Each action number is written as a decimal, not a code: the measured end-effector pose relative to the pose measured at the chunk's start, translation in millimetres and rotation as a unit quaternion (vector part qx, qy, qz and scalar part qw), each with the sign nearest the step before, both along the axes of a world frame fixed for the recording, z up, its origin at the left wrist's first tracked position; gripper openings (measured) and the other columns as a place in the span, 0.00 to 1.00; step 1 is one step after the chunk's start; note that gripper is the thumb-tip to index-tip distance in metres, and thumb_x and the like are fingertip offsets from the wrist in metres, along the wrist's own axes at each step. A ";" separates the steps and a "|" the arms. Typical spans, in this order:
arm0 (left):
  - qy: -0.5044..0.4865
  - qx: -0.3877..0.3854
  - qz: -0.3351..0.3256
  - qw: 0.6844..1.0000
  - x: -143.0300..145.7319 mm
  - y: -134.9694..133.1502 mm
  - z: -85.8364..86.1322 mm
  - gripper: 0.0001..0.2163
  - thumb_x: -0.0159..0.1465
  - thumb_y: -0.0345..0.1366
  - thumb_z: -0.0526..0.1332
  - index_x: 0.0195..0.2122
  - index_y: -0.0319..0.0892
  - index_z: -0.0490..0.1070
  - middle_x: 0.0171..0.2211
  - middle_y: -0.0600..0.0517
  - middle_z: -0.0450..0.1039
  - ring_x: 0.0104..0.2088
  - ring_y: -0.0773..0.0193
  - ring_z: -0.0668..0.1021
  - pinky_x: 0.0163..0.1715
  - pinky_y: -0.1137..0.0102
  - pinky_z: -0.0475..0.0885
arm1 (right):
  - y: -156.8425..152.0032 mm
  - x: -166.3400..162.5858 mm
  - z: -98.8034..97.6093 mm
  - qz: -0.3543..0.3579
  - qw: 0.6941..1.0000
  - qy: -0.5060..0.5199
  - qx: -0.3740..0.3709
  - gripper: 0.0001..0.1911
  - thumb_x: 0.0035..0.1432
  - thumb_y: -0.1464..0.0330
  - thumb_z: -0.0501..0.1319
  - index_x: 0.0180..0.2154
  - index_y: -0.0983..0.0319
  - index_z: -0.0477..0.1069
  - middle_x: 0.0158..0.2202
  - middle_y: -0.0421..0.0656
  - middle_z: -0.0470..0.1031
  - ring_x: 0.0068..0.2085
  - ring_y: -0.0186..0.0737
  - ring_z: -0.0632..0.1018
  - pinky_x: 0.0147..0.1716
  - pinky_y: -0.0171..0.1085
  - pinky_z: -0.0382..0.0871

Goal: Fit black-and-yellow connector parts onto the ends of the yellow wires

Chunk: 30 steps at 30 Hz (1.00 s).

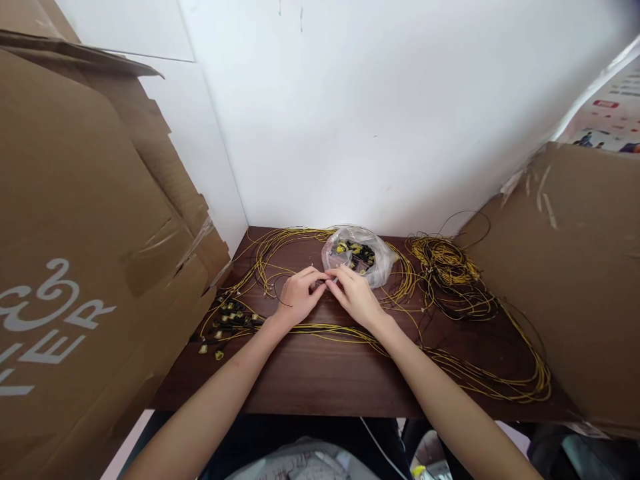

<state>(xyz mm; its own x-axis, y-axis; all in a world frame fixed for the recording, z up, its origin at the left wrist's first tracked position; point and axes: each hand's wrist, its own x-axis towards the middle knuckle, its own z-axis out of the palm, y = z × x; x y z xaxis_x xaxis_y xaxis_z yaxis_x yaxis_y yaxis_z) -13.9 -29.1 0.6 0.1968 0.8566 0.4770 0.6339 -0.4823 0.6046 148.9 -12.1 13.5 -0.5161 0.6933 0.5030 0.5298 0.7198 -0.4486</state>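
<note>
My left hand [300,293] and my right hand [354,293] meet over the table, fingertips pinched close together. What lies between them is too small to make out. A thin dark wire [276,285] curves beside my left hand. Just beyond my fingers sits an open clear plastic bag [383,263] holding small black and yellow parts [361,253]. Under my wrists runs a bundle of yellow and black wires [330,329]. At its left end lie several black connectors with yellowish tips [227,320].
A tangled coil of yellow and black wires [445,261] lies at the back right of the brown table [340,380]. More yellow wires [265,250] arc along the back left. Cardboard walls stand left [100,200] and right [565,267], with a white wall [350,120] behind.
</note>
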 end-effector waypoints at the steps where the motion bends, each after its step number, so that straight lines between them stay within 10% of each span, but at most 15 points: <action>1: -0.003 0.003 0.001 1.000 0.0 -0.2 -0.2 0.07 0.61 0.31 0.56 0.38 0.42 0.73 0.31 0.53 0.69 0.25 0.71 0.68 0.26 0.76 0.64 | 0.6 0.1 -1.3 -0.003 1.000 0.015 -0.010 0.10 0.62 0.69 0.51 0.43 0.62 0.67 0.37 0.47 0.72 0.38 0.40 0.74 0.38 0.38 0.69; 19: -0.035 0.016 -0.002 0.999 -2.4 1.4 -0.3 0.07 0.62 0.32 0.56 0.39 0.42 0.72 0.31 0.52 0.69 0.26 0.70 0.69 0.26 0.76 0.64 | 1.0 2.1 -6.0 -0.031 0.996 0.064 -0.045 0.10 0.61 0.66 0.54 0.29 0.62 0.67 0.28 0.42 0.68 0.31 0.37 0.70 0.32 0.35 0.63; 30: -0.028 0.027 0.004 0.999 -0.3 -0.9 3.1 0.06 0.61 0.30 0.56 0.37 0.42 0.70 0.29 0.54 0.68 0.26 0.71 0.69 0.26 0.76 0.63 | -3.1 2.2 -5.8 -0.014 0.996 -0.014 0.083 0.10 0.63 0.68 0.50 0.35 0.63 0.69 0.33 0.46 0.70 0.34 0.38 0.71 0.36 0.36 0.65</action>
<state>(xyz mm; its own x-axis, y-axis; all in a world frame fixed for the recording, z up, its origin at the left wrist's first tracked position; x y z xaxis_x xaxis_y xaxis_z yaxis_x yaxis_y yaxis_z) -14.2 -30.0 3.8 0.1620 0.8311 0.5319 0.6038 -0.5099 0.6128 151.2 -15.1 7.7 -0.5141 0.6156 0.5972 0.5611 0.7681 -0.3087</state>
